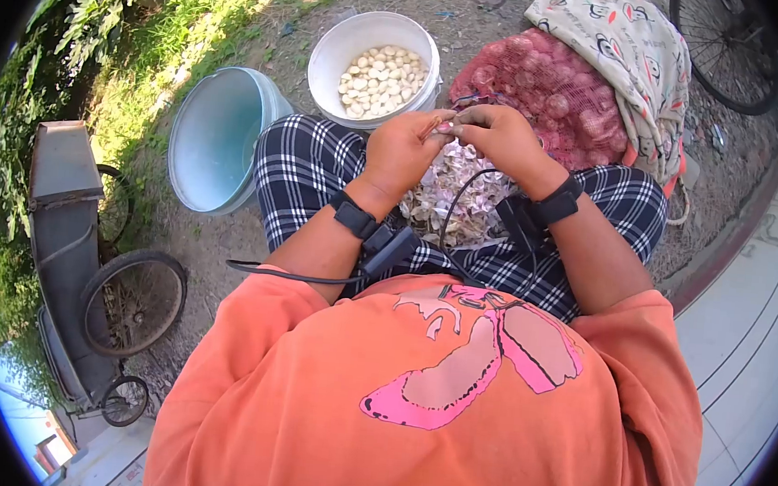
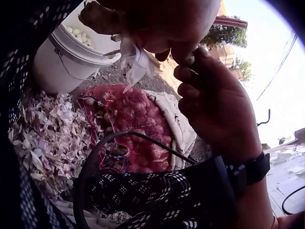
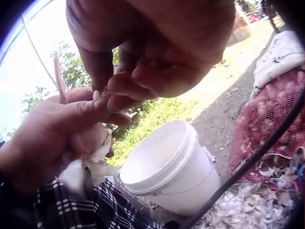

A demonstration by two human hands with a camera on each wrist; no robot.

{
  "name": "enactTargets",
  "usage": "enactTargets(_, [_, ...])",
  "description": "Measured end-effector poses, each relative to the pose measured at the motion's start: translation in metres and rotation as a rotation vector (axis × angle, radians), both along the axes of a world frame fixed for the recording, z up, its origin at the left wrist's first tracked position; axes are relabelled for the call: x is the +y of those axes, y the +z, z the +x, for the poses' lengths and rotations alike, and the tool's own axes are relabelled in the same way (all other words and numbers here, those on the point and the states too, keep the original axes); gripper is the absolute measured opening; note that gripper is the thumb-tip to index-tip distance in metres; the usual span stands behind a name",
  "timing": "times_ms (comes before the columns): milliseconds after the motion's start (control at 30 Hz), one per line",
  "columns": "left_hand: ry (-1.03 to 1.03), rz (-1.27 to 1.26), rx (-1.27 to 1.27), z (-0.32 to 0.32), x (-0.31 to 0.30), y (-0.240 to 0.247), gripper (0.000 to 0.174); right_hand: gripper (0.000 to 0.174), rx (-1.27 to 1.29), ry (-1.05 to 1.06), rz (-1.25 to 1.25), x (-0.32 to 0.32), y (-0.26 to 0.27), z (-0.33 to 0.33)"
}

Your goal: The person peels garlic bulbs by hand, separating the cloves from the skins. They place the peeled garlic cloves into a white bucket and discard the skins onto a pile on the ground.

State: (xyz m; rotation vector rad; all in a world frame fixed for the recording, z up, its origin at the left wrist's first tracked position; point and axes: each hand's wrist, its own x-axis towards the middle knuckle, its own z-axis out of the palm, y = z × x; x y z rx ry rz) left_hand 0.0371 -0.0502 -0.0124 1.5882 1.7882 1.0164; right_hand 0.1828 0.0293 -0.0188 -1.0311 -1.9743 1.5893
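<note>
Both hands meet above the lap in the head view. My left hand (image 1: 396, 155) is curled round garlic, and loose papery skin (image 3: 100, 151) hangs below its fingers in the right wrist view. A thin dry stem (image 3: 60, 78) sticks up past that hand. My right hand (image 1: 507, 141) brings thumb and fingertips together on a small bit of the garlic (image 3: 96, 94) at the left fingertips; most of it is hidden by fingers. Below the hands, between the legs, lies a heap of pinkish-white garlic skins (image 1: 462, 189).
A white bucket (image 1: 322, 82) of peeled cloves (image 1: 379, 82) stands ahead, with a pale blue bucket (image 1: 186, 149) to its left. A red mesh sack (image 1: 547, 91) of garlic bulbs lies ahead right, partly under a printed cloth (image 1: 619, 42). Black cables run from both wrists. A wheeled cart (image 1: 64, 245) stands left.
</note>
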Motion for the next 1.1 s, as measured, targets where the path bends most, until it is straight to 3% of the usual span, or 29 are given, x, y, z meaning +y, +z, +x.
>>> enactTargets(267, [-0.088,0.085,0.186,-0.001,0.0,0.006,0.018,0.017,-0.045,0.072,-0.185,0.0,0.013,0.003])
enactTargets(667, [-0.102,0.048,0.275,0.004,-0.006,0.007,0.019,0.016,-0.043,-0.033,-0.276,-0.007,0.0,-0.004])
enactTargets(733, [-0.105,0.036,0.247,0.004,-0.006,0.0,0.019,0.006,0.033,-0.063,-0.323,-0.009,-0.001,-0.006])
enactTargets(767, [-0.064,-0.088,-0.1,0.005,-0.004,-0.003,0.018,0.006,0.034,-0.062,-0.322,-0.008,-0.005,-0.006])
enactTargets(800, [-0.021,-0.21,-0.446,0.005,-0.003,-0.004,0.018,0.008,0.16,-0.092,-0.492,-0.004,-0.009,-0.005])
enactTargets(833, [-0.021,-0.21,-0.445,0.005,-0.003,-0.005,0.018,0.012,0.286,-0.123,-0.662,-0.002,-0.012,-0.004])
enactTargets(900, [0.084,-0.259,-0.987,0.008,0.001,0.004,0.021,0.012,0.395,-0.117,-0.727,-0.002,-0.01,-0.005])
enactTargets(967, [0.092,-0.273,-1.064,0.006,0.002,0.007,0.022,0.012,0.502,-0.114,-0.791,0.0,-0.01,-0.002])
enactTargets(1067, [0.113,-0.274,-1.077,0.002,0.006,-0.002,0.024,0.013,0.377,-0.052,-0.742,0.006,-0.014,-0.001])
enactTargets(1100, [0.138,-0.243,-0.873,-0.001,0.007,-0.008,0.023,0.016,0.248,-0.109,-0.447,0.004,-0.015,-0.004])
